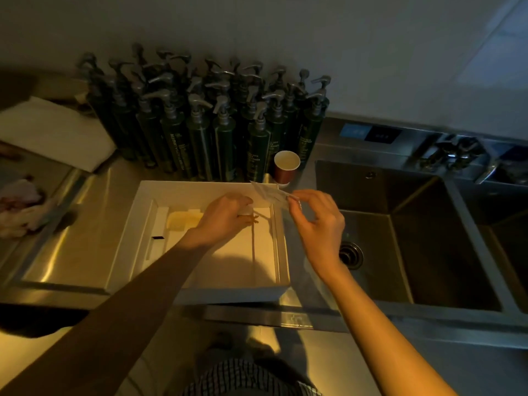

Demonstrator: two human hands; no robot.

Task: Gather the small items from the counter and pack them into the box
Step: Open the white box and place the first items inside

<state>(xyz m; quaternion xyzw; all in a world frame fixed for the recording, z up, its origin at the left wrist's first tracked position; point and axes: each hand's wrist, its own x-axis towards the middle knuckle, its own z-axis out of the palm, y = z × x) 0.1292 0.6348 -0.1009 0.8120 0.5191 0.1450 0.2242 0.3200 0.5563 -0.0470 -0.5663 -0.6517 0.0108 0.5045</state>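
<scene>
Your right hand (pixel 317 221) pinches a small white packet (pixel 270 192) between thumb and fingertips, other fingers loosely curled. The packet is flat, its long axis running from your fingertips up and left, with the free end pointing toward the back-left, over the far right corner of the box (pixel 137 224). Your left hand (pixel 220 218) is inside the box near its far wall, fingers curled down over a small item (pixel 251 220) with an orange bit showing; can't tell how firmly you're gripping it or exactly what it is. Pale flat pieces (pixel 183 220) lie in the box just left of that hand. The box sits open on the steel counter (pixel 85 252), touching the sink (pixel 414 238) edge. A paper cup (pixel 286 167) stands just behind the box, in front of a cluster of dark pump bottles (pixel 205 124).
</scene>
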